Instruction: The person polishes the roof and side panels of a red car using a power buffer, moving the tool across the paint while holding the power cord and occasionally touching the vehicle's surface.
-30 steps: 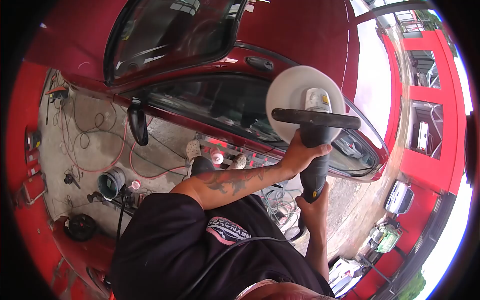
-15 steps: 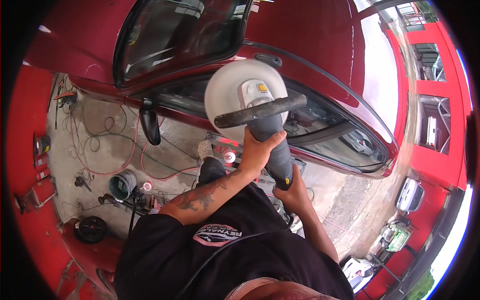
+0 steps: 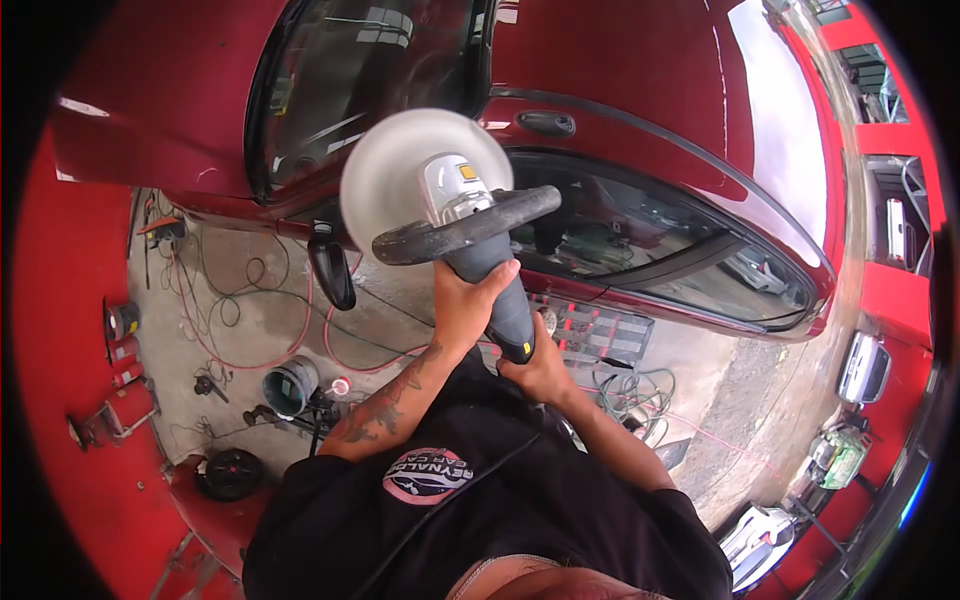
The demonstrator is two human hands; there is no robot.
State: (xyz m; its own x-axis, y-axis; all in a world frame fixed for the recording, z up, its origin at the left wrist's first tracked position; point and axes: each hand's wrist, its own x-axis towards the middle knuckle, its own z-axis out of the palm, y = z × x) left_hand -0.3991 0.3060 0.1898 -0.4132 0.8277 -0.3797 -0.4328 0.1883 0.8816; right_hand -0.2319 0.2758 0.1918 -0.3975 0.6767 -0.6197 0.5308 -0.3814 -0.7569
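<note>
Both my hands are wrapped around a car polisher [image 3: 485, 255] with a dark grey body, a silver head and a black loop handle. Just behind that handle, my left hand [image 3: 468, 303] closes around the body, thumb across its top. My right hand [image 3: 540, 368] grips the rear end, nearer my chest. The round white polishing pad [image 3: 385, 170] looks smeared, as if spinning. In view it overlaps the windshield edge and front pillar of a dark red car [image 3: 620, 60]. A black cord [image 3: 430, 515] runs over my shirt.
Below the pad sticks out the car's black side mirror [image 3: 331, 268]. On the concrete floor lie hoses and cords [image 3: 230, 300], a grey bucket [image 3: 290, 387] and a black wheel-like disc [image 3: 232, 474]. A floor grate [image 3: 610, 335] runs beside the car. Red walls stand at both sides.
The polisher and both hands have moved left along the car, toward the windshield. The car and floor appear shifted right in view. Both hands keep their grip.
</note>
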